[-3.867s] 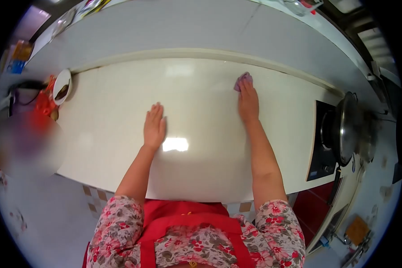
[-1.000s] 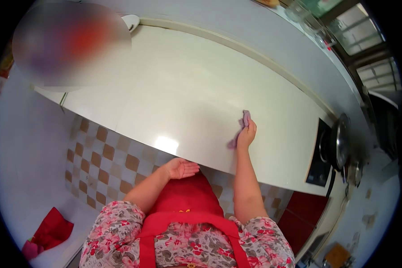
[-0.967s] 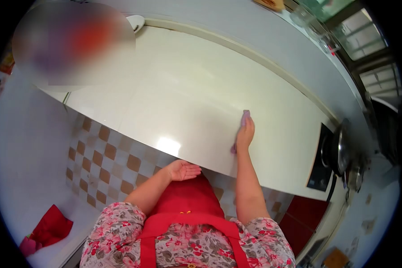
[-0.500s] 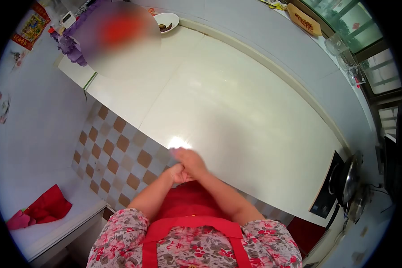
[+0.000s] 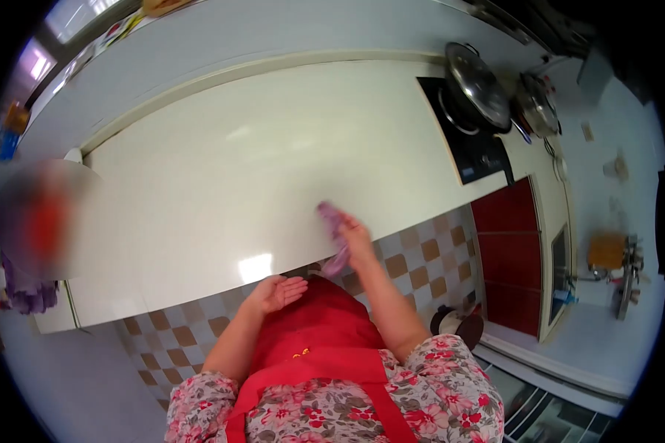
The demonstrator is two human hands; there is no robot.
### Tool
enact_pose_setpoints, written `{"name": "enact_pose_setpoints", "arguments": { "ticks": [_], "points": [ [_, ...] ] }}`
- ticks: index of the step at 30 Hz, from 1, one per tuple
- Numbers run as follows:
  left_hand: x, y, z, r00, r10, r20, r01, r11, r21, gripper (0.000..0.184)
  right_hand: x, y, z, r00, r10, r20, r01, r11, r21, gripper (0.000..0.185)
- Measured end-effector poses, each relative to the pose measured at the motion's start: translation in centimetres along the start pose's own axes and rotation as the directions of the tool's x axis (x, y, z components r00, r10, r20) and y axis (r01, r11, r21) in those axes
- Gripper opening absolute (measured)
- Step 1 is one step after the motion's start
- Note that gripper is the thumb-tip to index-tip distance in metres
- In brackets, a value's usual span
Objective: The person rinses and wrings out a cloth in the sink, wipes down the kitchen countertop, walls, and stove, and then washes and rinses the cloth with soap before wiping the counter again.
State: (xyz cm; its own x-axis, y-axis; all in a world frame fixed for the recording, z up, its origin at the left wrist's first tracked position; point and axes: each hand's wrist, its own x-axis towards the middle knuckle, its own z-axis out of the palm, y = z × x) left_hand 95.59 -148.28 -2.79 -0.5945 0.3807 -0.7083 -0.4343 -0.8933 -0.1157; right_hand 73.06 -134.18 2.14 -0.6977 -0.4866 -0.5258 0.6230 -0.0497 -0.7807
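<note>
Lower centre of frame: L hand palm up by counter's front edge, nothing in it, fingers straight. Just right of that, R hand grips purple cloth approx. mid-length, prob. so both ends stay loose; can't tell if it touches counter. Upper rt: hob w/ lidded pan blocks that end. Far lt: blur hides counter's end.

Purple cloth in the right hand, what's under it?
White countertop shows around the upper end of the purple cloth in the right hand; the lower end crosses the countertop's front edge in this view. What lies directly beneath is covered.
</note>
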Motion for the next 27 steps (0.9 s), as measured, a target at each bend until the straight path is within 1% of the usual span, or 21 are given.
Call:
{"name": "enact_pose_setpoints", "arguments": {
  "ticks": [1, 2, 3, 5, 7, 8, 10, 11, 12, 14, 15, 16, 17, 19, 20, 21, 22, 24, 25, 26, 27],
  "points": [
    [1.2, -0.1, 1.8, 1.000, -0.026, 0.002, 0.026, 0.999, 0.028, 0.042, 0.8, -2.0, -3.0, 0.987, -0.104, -0.122, 0.107, 0.994, 0.018, 0.038],
    [2.1, -0.4, 3.4, 0.999, -0.046, 0.004, 0.046, 0.998, 0.044, 0.042, 1.3, -3.9, -5.9, 0.954, -0.220, -0.204, 0.219, 0.975, -0.031, 0.037],
    [3.4, -0.9, 5.2, 0.999, -0.044, -0.016, 0.045, 0.996, 0.071, 0.043, 2.4, -5.4, -9.4, 0.897, -0.308, -0.318, 0.286, 0.951, -0.116, 0.036],
    [6.5, -2.0, 8.2, 0.998, -0.049, -0.041, 0.053, 0.993, 0.105, 0.044, 4.7, -7.7, -17.3, 0.775, -0.458, -0.435, 0.409, 0.889, -0.207, 0.035],
    [9.6, -3.3, 10.9, 0.998, -0.056, 0.004, 0.055, 0.994, 0.093, 0.044, 6.1, -11.0, -23.0, 0.687, -0.569, -0.452, 0.410, 0.817, -0.406, 0.034],
    [11.2, -4.0, 12.1, 0.998, -0.059, -0.002, 0.059, 0.994, 0.091, 0.044, 6.9, -12.1, -25.0, 0.689, -0.564, -0.456, 0.405, 0.821, -0.404, 0.034],
    [14.9, -5.4, 15.0, 0.997, -0.048, 0.056, 0.044, 0.997, 0.066, 0.044, 8.7, -14.1, -28.7, 0.647, -0.665, -0.374, 0.407, 0.716, -0.568, 0.034],
    [16.8, -6.1, 16.8, 0.999, -0.036, 0.006, 0.036, 0.999, 0.041, 0.044, 9.7, -14.9, -30.2, 0.638, -0.714, -0.289, 0.368, 0.612, -0.700, 0.036],
    [18.9, -6.7, 18.2, 0.999, -0.034, 0.001, 0.034, 0.999, 0.036, 0.044, 10.6, -15.3, -31.3, 0.644, -0.709, -0.287, 0.367, 0.615, -0.698, 0.036],
    [23.5, -7.6, 20.1, 1.000, -0.011, 0.004, 0.011, 0.998, -0.060, 0.045, 12.6, -14.9, -32.6, 0.687, -0.726, -0.028, 0.282, 0.303, -0.910, 0.038],
    [25.1, -8.1, 20.8, 1.000, -0.013, -0.009, 0.013, 0.997, -0.070, 0.045, 11.8, -14.5, -31.8, 0.676, -0.728, 0.112, 0.310, 0.142, -0.940, 0.035],
    [26.8, -8.2, 21.7, 0.999, 0.032, -0.001, -0.032, 0.994, -0.101, 0.045, 12.0, -13.2, -31.8, 0.664, -0.726, 0.177, 0.338, 0.081, -0.938, 0.037],
    [28.1, -8.3, 22.5, 0.997, 0.078, 0.006, -0.076, 0.988, -0.132, 0.045, 10.3, -13.1, -29.7, 0.733, -0.676, 0.077, 0.336, 0.262, -0.905, 0.032],
    [29.3, -8.2, 23.3, 0.995, 0.095, -0.031, -0.099, 0.979, -0.177, 0.045, 7.9, -10.1, -28.6, 0.770, -0.584, 0.255, 0.481, 0.269, -0.834, 0.029],
    [29.5, -8.3, 23.6, 0.991, 0.119, -0.054, -0.128, 0.969, -0.212, 0.045, 6.4, -8.6, -27.2, 0.833, -0.480, 0.275, 0.490, 0.411, -0.768, 0.027],
    [29.3, -8.4, 23.6, 0.990, 0.130, -0.058, -0.140, 0.966, -0.217, 0.045, 4.3, -8.0, -25.7, 0.772, -0.520, 0.365, 0.583, 0.350, -0.734, 0.025],
    [28.7, -8.3, 23.5, 0.982, 0.186, -0.033, -0.189, 0.961, -0.202, 0.044, 2.3, -7.6, -24.2, 0.696, -0.559, 0.451, 0.671, 0.282, -0.685, 0.024],
    [27.7, -8.7, 23.5, 0.955, 0.297, 0.028, -0.288, 0.942, -0.171, 0.042, 1.7, -4.0, -24.2, 0.575, -0.568, 0.589, 0.808, 0.283, -0.517, 0.029],
    [27.7, -9.0, 23.5, 0.958, 0.285, -0.023, -0.284, 0.940, -0.190, 0.037, 1.7, -5.4, -23.8, 0.562, -0.576, 0.594, 0.817, 0.277, -0.505, 0.029],
    [27.5, -8.9, 23.4, 0.955, 0.295, -0.020, -0.293, 0.938, -0.183, 0.037, 1.3, -6.7, -23.6, 0.805, -0.453, 0.383, 0.593, 0.625, -0.507, 0.031],
    [27.1, -8.7, 22.9, 0.976, 0.219, 0.007, -0.212, 0.952, -0.223, 0.036, 0.6, -8.5, -23.0, 0.959, -0.215, 0.184, 0.273, 0.872, -0.407, 0.033]
  ]
}}
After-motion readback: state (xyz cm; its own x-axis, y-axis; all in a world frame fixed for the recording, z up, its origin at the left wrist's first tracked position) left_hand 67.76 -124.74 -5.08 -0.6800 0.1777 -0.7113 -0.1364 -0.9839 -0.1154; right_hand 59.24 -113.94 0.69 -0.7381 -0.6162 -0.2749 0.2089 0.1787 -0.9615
